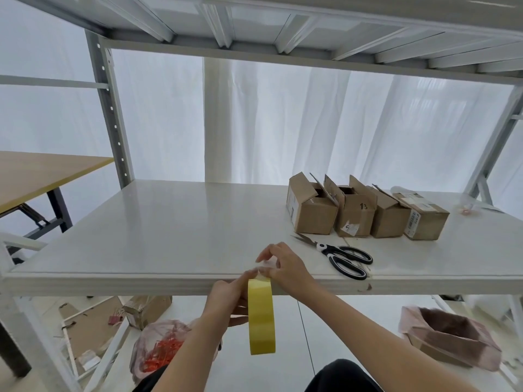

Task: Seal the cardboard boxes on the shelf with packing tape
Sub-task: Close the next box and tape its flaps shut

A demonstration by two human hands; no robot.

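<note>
Cardboard boxes point(368, 210), scissors point(343, 257) in front

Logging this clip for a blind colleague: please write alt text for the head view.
The left hand holds a yellow tape roll at the shelf's edge while the right hand pinches its loose end. Scissors and four cardboard boxes sit farther right.

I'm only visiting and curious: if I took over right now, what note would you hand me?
Left hand grips the yellow roll of packing tape at the white shelf's front edge; right hand pinches its clear free end.
Four brown cardboard boxes stand at the right rear, three with flaps open, untaped.
Black-handled scissors lie in front of them.
Done: tape end lifted.
Left: close and tape the boxes.
</note>
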